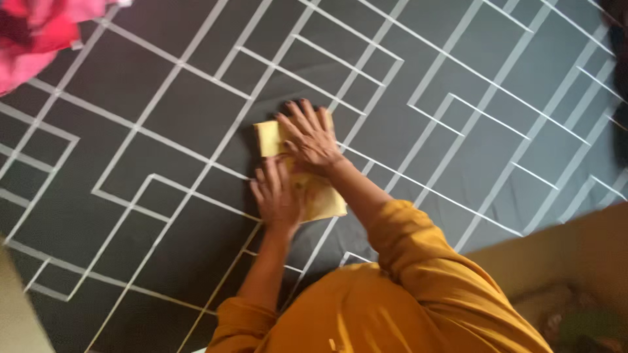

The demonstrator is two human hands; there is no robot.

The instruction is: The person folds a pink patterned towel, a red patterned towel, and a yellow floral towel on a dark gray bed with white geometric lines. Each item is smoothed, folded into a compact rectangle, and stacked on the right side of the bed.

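A small folded yellow cloth (322,199) lies on a dark grey bedsheet (163,111) patterned with white lines. My right hand (309,136) presses flat on the cloth's upper part, fingers spread. My left hand (276,195) lies flat on the cloth's left edge, palm down, just below the right hand. Both arms wear mustard-yellow sleeves. Most of the cloth's middle is hidden under the hands.
A pink and red fabric heap (36,33) sits at the top left corner. The sheet's edge runs along the lower right, beside a tan floor (575,248). A dark object (620,131) shows at the right edge.
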